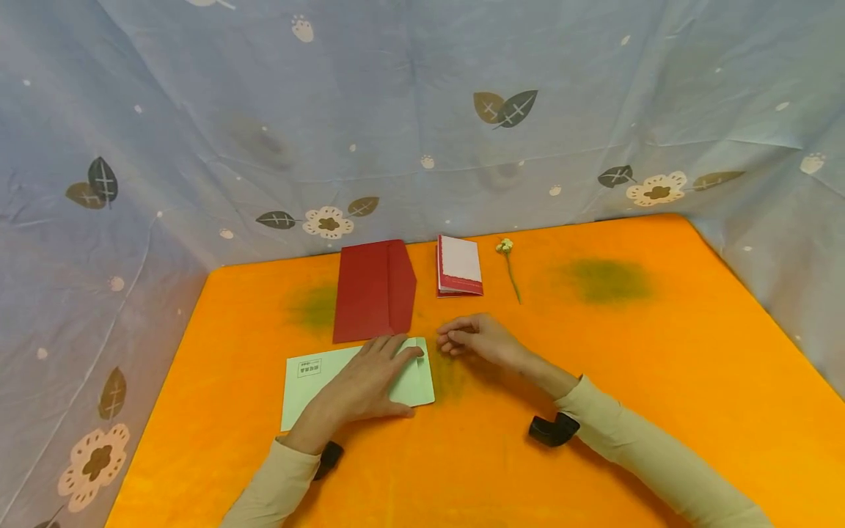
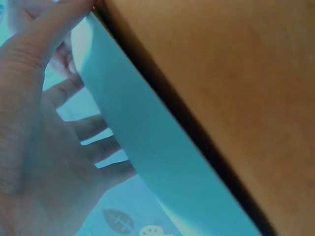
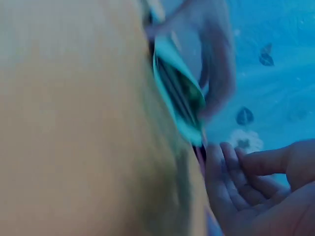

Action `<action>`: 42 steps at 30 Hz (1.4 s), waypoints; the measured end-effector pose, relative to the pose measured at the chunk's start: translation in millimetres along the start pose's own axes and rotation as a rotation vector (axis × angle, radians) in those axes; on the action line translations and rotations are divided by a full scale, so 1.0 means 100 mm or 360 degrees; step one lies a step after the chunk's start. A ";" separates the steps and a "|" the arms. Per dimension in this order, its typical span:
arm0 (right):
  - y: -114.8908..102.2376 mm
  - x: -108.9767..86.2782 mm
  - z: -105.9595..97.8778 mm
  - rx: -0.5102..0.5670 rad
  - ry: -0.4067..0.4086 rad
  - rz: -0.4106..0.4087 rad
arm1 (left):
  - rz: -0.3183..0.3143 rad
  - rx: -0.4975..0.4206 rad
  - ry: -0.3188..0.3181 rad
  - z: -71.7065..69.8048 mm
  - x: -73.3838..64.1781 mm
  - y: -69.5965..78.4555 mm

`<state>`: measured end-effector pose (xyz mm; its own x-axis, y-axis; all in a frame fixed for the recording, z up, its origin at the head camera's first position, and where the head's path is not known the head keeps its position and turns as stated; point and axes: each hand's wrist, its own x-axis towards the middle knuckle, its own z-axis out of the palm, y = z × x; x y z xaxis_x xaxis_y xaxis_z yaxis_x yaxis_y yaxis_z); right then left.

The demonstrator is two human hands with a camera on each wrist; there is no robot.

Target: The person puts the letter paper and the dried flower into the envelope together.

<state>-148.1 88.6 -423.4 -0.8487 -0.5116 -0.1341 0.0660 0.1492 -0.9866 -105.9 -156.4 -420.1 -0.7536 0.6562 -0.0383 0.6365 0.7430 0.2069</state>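
A pale green envelope (image 1: 306,390) with a small printed box lies near the middle of the table. My left hand (image 1: 366,381) spans its right part, thumb at the near edge and fingers over the far edge. In the left wrist view, the envelope (image 2: 147,123) stretches between that thumb and the fingertips. Its right end gapes in the right wrist view, where the mouth (image 3: 177,93) bulges between the left hand's digits. My right hand (image 1: 485,343) is just right of this mouth, its fingers loosely curled with nothing visible in them.
Behind the green envelope lies a red envelope (image 1: 363,293), its flap to the right. A folded red and white card (image 1: 460,265) and a small pale flower on a green stem (image 1: 509,271) lie farther right. Patterned cloth (image 1: 422,132) hangs behind the orange table (image 1: 660,352).
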 end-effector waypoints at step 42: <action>-0.05 1.39 0.26 -0.1586 -0.0144 -0.0275 | -0.0848 -0.0054 -0.0175 -0.33 1.08 -1.09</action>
<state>-252.3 -5.2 -439.8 -0.7596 -0.6489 -0.0444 -0.5564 0.6836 -0.4723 -262.0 -170.5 -414.5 -0.9476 0.2013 -0.2481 0.1643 0.9730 0.1622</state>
